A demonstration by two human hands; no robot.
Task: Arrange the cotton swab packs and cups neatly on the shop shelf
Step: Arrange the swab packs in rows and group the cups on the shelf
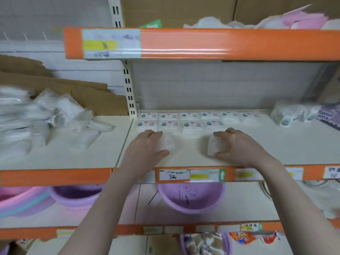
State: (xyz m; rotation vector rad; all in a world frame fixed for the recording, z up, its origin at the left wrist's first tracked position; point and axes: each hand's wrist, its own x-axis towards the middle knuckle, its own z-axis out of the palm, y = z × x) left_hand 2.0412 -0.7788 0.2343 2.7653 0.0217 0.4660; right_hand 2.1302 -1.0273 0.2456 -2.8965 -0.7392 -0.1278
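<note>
Two rows of white cotton swab packs [166, 120] lie flat at the back of the cream shelf [276, 144]. My left hand [147, 146] grips a clear swab pack [168, 143] on the shelf, just in front of the rows. My right hand [237, 144] grips another clear swab pack [214, 145], fingers and thumb curled round it. A loose heap of clear wrapped cups and packs [60, 115] lies on the neighbouring shelf at the left. More swab packs [287, 115] are piled at the right end.
An orange shelf edge [202, 44] hangs overhead. Torn cardboard [82, 92] leans behind the left heap. Purple basins [191, 196] sit on the shelf below, pink ones [20, 199] at the left. A purple printed packet [329, 116] lies far right.
</note>
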